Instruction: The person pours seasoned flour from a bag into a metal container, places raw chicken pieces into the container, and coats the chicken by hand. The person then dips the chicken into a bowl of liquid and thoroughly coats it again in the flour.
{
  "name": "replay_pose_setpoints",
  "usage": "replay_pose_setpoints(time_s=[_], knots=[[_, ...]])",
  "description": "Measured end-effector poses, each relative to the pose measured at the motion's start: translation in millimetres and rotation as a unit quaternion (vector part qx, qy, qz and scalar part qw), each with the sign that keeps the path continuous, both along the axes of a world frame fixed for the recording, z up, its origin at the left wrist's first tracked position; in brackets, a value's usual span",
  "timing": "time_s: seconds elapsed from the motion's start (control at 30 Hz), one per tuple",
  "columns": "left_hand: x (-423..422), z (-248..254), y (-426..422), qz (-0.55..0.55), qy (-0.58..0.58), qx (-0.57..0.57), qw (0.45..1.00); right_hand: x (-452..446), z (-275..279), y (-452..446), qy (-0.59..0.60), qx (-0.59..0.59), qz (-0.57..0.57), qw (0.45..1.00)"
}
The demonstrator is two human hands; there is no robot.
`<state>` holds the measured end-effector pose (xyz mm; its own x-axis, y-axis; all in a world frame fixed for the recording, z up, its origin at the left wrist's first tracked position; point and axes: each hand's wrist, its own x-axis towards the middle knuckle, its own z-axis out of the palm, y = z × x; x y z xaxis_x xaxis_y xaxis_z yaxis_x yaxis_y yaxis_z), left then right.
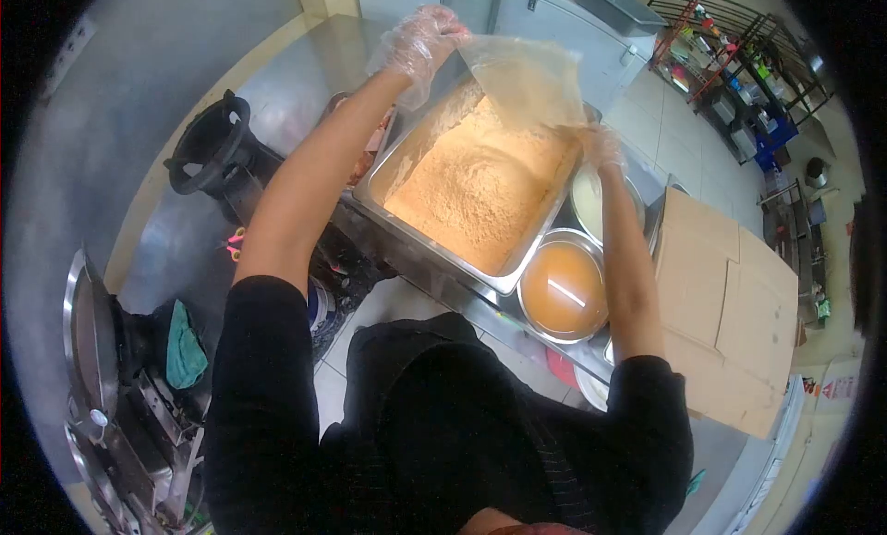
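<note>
Both my hands wear clear plastic gloves and hold a translucent plastic bag [531, 78] above the far end of a deep metal tray [504, 281]. My left hand [427, 43] is closed on the bag's left corner, higher up. On the other side, my right hand [601, 145] grips the bag's lower right edge, by the tray's right rim. Pale orange powder [480, 184] fills the tray, heaped in the middle. The bag hides part of the tray's far end.
Right of the tray are a bowl of orange liquid [564, 290], a bowl with pale contents [588, 202] and a cardboard box [725, 304]. At left are a black burner [217, 147], scissors [236, 244] and a green cloth [187, 350]. A container of meat [374, 142] adjoins the tray.
</note>
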<state>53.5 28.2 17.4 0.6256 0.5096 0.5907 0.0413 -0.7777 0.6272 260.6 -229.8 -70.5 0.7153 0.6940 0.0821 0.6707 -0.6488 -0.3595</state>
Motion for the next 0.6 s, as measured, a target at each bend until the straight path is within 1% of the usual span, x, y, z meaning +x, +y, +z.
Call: replay_pose_setpoints(time_s=[0.03, 0.07, 0.1, 0.13, 0.17, 0.2, 0.23, 0.27, 0.3, 0.33, 0.37, 0.4, 0.43, 0.47, 0.5, 0.53, 0.57, 0.6], knots=[[2, -10, 6, 0.026, -0.001, 0.069, 0.997, 47, -38, 10, -0.076, -0.099, 0.034, 0.992], [4, -20, 6, 0.028, -0.001, 0.068, 0.997, 71, -59, 16, -0.149, -0.194, 0.066, 0.967], [6, -23, 8, -0.043, -0.052, -0.063, 0.996, 55, -38, 11, -0.154, -0.190, 0.070, 0.967], [3, -22, 16, -0.110, -0.102, -0.189, 0.970, 38, -16, -4, -0.035, 0.006, 0.102, 0.994], [-11, -14, 15, -0.101, -0.108, -0.184, 0.972, 23, 3, -6, 0.090, 0.196, 0.131, 0.968], [-31, -7, 3, 0.000, -0.028, -0.041, 0.999, 34, 5, 2, 0.089, 0.195, 0.138, 0.967], [-46, -8, -12, 0.094, 0.059, 0.102, 0.989, 57, 2, 4, -0.014, 0.110, 0.139, 0.984], [-58, -18, -19, 0.089, 0.062, 0.103, 0.989, 72, -1, 8, -0.116, 0.024, 0.132, 0.984], [-71, -33, -19, 0.134, 0.096, 0.216, 0.962, 81, 2, 17, -0.114, 0.026, 0.125, 0.985], [-81, -50, -18, 0.179, 0.125, 0.323, 0.921, 87, 8, 29, -0.171, 0.035, 0.149, 0.973], [-87, -72, -17, 0.173, 0.129, 0.323, 0.921, 85, 9, 31, -0.224, 0.041, 0.171, 0.959], [-90, -99, -14, 0.138, 0.093, 0.216, 0.962, 67, 22, 29, -0.217, 0.040, 0.162, 0.962], [-92, -117, -10, 0.102, 0.055, 0.107, 0.987, 37, 53, 37, -0.170, 0.025, 0.117, 0.978], [-94, -127, -9, 0.095, 0.054, 0.111, 0.988, 18, 73, 45, -0.126, 0.010, 0.074, 0.989], [-96, -137, -10, 0.148, 0.114, 0.198, 0.962, 15, 74, 51, -0.128, 0.011, 0.069, 0.989], [-98, -148, -14, 0.198, 0.173, 0.282, 0.923, 13, 74, 56, -0.216, -0.042, 0.122, 0.968], [-99, -155, -17, 0.193, 0.171, 0.287, 0.922, 15, 74, 60, -0.299, -0.092, 0.170, 0.934], [-101, -161, -18, 0.111, 0.021, 0.043, 0.993, 22, 72, 65, -0.299, -0.088, 0.163, 0.936]])
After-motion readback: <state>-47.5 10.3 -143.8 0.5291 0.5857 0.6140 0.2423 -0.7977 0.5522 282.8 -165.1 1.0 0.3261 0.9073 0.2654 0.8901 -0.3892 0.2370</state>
